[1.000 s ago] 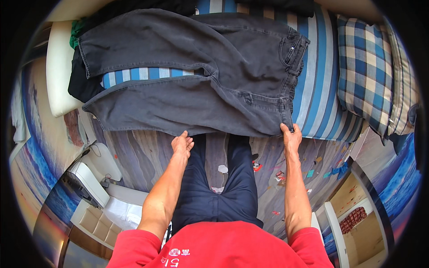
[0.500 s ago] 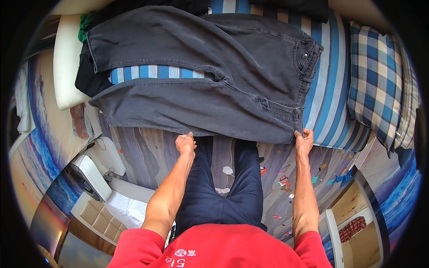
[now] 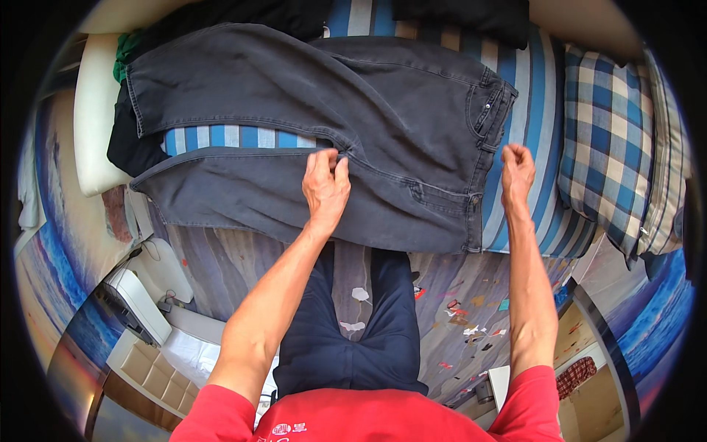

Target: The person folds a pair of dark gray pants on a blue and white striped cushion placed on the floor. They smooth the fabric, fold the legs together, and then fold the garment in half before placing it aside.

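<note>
Dark grey jeans (image 3: 412,96) lie spread flat, the waistband toward the right and the two legs toward the left. My left hand (image 3: 326,186) is over the near leg by the crotch seam, thumb and fingers a little apart. Nothing shows in its grasp, and whether the fingertips touch the cloth is unclear. Just right of the waistband, over the striped cover, my right hand (image 3: 518,175) has its fingers curled in, with no cloth visible in them. A button shows at the far side of the waist.
Beneath the jeans is a blue, white and grey striped cover (image 3: 541,110). Checked cushions (image 3: 607,140) rest at the right. Black clothing (image 3: 132,136) and a cream armrest (image 3: 92,118) are at the left. Small coloured scraps (image 3: 456,317) dot the patterned floor.
Both hands have let go of the near edge of the jeans and moved farther away, the left to the crotch, the right beside the waistband. The jeans stay spread out.
</note>
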### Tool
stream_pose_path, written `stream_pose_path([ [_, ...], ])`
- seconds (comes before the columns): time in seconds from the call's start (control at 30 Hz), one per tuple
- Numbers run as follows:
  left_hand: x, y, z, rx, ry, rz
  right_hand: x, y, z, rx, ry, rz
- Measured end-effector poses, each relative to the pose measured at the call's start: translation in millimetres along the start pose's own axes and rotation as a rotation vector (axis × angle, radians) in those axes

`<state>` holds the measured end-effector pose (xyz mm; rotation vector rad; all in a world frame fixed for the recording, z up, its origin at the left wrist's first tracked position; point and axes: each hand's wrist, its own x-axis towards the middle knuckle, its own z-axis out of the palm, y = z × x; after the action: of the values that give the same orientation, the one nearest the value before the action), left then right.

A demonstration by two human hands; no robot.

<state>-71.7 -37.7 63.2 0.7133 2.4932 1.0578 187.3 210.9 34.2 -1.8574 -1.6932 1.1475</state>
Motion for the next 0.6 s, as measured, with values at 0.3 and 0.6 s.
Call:
stream_pose_path([
  [0.3, 47.3, 4.5, 19.1, 0.083, -0.034, 0.101, 95.1, -51.4, 22.2, 0.151, -0.252, 0.268],
  [0.6, 72.1, -4.0, -1.4, 0.109, -0.042, -0.037, 153.3, -34.2, 8.2, 0.638, -0.121, 0.097],
])
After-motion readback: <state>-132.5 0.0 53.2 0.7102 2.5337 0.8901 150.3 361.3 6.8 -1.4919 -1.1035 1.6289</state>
